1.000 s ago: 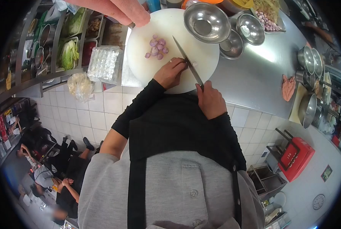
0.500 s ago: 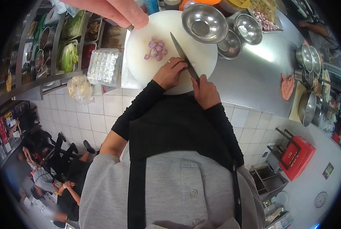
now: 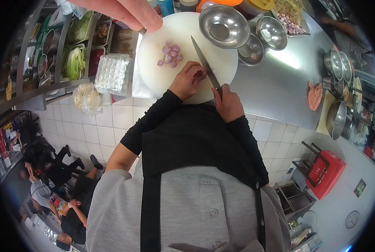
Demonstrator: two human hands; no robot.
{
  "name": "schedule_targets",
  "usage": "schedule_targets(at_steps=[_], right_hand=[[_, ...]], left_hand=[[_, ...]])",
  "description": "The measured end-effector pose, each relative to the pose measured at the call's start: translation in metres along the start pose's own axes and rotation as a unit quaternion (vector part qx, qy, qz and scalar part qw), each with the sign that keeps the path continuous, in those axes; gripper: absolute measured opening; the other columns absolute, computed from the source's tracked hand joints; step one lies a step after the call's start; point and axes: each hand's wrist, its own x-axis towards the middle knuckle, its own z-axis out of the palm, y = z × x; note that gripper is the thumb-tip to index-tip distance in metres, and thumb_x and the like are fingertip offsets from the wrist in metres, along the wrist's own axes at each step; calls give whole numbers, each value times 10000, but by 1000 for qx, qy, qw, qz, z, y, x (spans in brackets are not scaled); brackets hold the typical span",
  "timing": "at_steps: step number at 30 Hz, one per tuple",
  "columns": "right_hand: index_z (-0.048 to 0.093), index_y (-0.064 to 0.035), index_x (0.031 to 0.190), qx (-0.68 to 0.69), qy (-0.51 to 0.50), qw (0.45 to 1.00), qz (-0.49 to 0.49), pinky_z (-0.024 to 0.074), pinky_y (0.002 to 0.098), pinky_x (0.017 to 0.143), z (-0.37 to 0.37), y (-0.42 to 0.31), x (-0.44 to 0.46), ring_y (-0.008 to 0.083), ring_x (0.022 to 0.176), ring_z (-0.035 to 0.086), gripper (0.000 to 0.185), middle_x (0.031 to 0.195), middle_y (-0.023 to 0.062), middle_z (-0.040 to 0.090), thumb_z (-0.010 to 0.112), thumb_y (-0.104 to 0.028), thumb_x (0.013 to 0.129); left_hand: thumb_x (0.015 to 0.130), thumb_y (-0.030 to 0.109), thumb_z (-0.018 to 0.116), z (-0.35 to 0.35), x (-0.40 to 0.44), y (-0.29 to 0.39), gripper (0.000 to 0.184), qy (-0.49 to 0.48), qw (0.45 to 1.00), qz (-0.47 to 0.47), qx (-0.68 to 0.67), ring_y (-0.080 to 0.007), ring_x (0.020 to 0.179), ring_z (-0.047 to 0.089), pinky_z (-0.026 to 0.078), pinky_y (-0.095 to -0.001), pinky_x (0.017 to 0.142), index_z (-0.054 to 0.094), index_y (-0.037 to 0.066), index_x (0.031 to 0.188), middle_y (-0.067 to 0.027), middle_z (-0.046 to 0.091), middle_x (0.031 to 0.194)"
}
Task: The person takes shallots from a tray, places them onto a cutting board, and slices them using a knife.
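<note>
On the round white cutting board (image 3: 153, 77) lies a loose group of several purple shallots (image 3: 167, 57). My right hand (image 3: 229, 104) is wrapped round the handle of a knife (image 3: 206, 64), whose blade points up and away over the board. Just left of the blade, my left hand (image 3: 187, 80) has its fingers curled around a small dark reddish piece, mostly hidden, perhaps a shallot. Thin pale bits lie near the right side of the blade.
Steel bowls (image 3: 224, 27) overlap the board's upper right edge. A tray of chopped shallots (image 3: 290, 24) stands beyond them. At the upper left, a pinkish forearm-like shape (image 3: 130, 12) reaches over the board's edge. Egg-type trays (image 3: 114, 73) sit left. Several people stand at lower left.
The fingers of my left hand have lifted and curled, showing the small piece. The knife has shifted slightly right, with its blade now apart from those fingers. The people at lower left have shifted.
</note>
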Motion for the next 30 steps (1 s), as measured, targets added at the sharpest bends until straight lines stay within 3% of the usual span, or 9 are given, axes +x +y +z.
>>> schedule_targets(at_steps=[2, 5, 8, 15, 30], right_hand=[[480, -24, 944, -22, -20, 999, 22, 545, 589, 621, -6, -8, 2, 498, 708, 682, 361, 715, 257, 668, 586, -346, 1067], [483, -26, 947, -51, -38, 997, 38, 548, 585, 618, -11, -15, 3, 485, 703, 689, 359, 724, 246, 676, 567, -352, 1074], [490, -31, 952, -68, -42, 996, 35, 553, 580, 613, -11, -15, 4, 473, 700, 695, 349, 727, 237, 682, 562, -350, 1076], [490, -39, 929, -96, -56, 993, 36, 562, 565, 603, -39, -32, -7, 453, 696, 704, 342, 724, 221, 687, 560, -339, 1078], [484, -35, 932, -95, -27, 995, 13, 581, 547, 600, -19, -22, -1, 451, 690, 710, 354, 705, 232, 681, 552, -350, 1079]], left_hand=[[933, 8, 693, -10, 4, -3, 143, -25, 997, 44, 53, -303, 943, 697, 599, -382, 770, 683, 49, 1070, -88, 657, 1073], [889, -18, 701, -14, 5, -17, 176, -61, 985, 124, 108, -282, 975, 696, 601, -380, 800, 690, 56, 1047, -71, 669, 1094], [839, -41, 699, -15, 6, -18, 231, -69, 979, 148, 126, -280, 998, 692, 597, -379, 824, 688, 61, 1046, -65, 673, 1101], [821, -64, 666, -18, 4, -17, 294, -83, 967, 166, 176, -291, 1040, 680, 596, -378, 831, 665, 54, 1090, -80, 664, 1147], [814, -59, 673, -16, 4, -21, 313, -79, 964, 168, 189, -301, 1038, 679, 599, -379, 834, 659, 32, 1112, -95, 664, 1176]])
